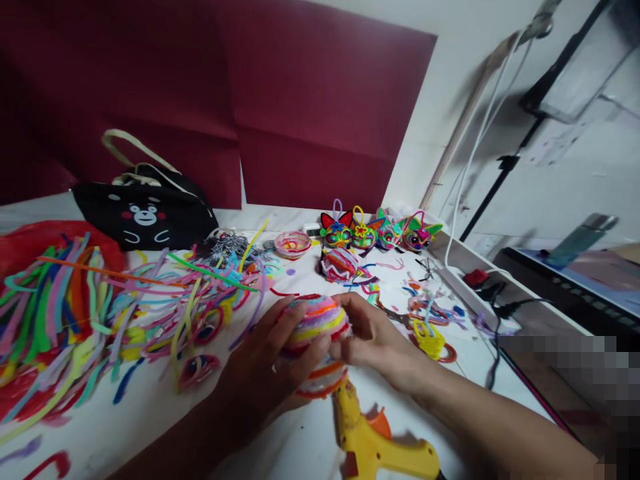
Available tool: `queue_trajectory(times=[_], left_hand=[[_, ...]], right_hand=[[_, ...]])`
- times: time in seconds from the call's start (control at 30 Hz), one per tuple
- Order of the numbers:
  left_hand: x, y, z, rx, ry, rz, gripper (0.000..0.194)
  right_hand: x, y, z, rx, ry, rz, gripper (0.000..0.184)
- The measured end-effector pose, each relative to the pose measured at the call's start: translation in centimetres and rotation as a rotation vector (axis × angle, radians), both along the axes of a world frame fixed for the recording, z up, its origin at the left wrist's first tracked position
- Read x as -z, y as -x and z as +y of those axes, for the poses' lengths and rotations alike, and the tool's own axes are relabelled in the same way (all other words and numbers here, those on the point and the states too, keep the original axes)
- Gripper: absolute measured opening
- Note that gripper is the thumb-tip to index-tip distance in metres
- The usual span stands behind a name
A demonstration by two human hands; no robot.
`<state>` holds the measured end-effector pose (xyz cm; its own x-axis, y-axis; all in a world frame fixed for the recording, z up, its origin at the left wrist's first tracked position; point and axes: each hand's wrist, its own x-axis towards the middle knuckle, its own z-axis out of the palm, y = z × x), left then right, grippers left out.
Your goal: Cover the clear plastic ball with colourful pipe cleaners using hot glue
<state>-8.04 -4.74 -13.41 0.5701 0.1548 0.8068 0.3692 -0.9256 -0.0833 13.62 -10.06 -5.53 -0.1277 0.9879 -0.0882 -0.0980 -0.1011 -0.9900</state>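
Note:
A round ball covered in striped pipe cleaners [323, 323], in red, orange, yellow and lilac, is between my hands above the white table [300, 447]. My left hand [273, 357] wraps its left side, thumb and fingers across the front. From the right, my right hand [373, 337] grips the ball with bent fingers, fingertips on its edge. Lower down, another striped rounded part [323, 381] shows, partly hidden by my left hand; whether it joins the ball I cannot tell. A yellow glue gun [367, 433] with an orange trigger lies just below my hands.
Loose pipe cleaners [150, 303] cover the left side, some on a red bag [113, 247]. Behind stands a black bear-face bag [150, 217]. A striped bowl [293, 245], a striped piece [340, 265] and several cat-eared ornaments [363, 235] stand farther back. Scraps and yellow pliers-like handles [429, 340] lie right.

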Motion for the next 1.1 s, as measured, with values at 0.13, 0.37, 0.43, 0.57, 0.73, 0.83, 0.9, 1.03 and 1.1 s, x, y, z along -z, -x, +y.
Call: queue_trajectory(times=[0.13, 0.37, 0.43, 0.57, 0.73, 0.83, 0.9, 1.03, 1.1], left_hand=[[0.0, -0.2, 0.0, -0.024, -0.022, 0.001, 0.067], [-0.1, 0.3, -0.1, -0.017, 0.009, 0.075, 0.074], [-0.2, 0.4, -0.2, -0.010, 0.010, 0.074, 0.072], [0.0, 0.3, -0.2, -0.017, 0.015, 0.047, 0.070], [0.3, 0.6, 0.2, 0.000, 0.049, 0.008, 0.077], [0.1, 0.8, 0.7, 0.005, 0.020, -0.019, 0.076], [-0.1, 0.9, 0.8, 0.029, 0.004, -0.032, 0.076], [-0.5, 0.9, 1.1, 0.060, -0.028, -0.096, 0.079], [-0.5, 1.0, 1.4, 0.049, -0.049, -0.122, 0.077]], right_hand=[[0.0, 0.1, 0.0, -0.003, -0.016, -0.054, 0.049], [0.1, 0.3, -0.1, 0.019, -0.047, -0.147, 0.051], [0.0, 0.3, -0.2, 0.022, -0.054, -0.155, 0.052], [0.1, 0.4, -0.3, 0.021, -0.080, -0.189, 0.050], [0.1, 0.2, -0.6, 0.034, -0.095, -0.203, 0.056], [-0.4, -0.1, -0.9, 0.005, -0.093, -0.228, 0.069], [-0.9, -0.4, -1.0, -0.019, -0.102, -0.271, 0.074], [-1.5, -0.9, -1.1, -0.036, -0.158, -0.357, 0.074], [-1.5, -1.1, -1.2, -0.019, -0.185, -0.397, 0.075]])
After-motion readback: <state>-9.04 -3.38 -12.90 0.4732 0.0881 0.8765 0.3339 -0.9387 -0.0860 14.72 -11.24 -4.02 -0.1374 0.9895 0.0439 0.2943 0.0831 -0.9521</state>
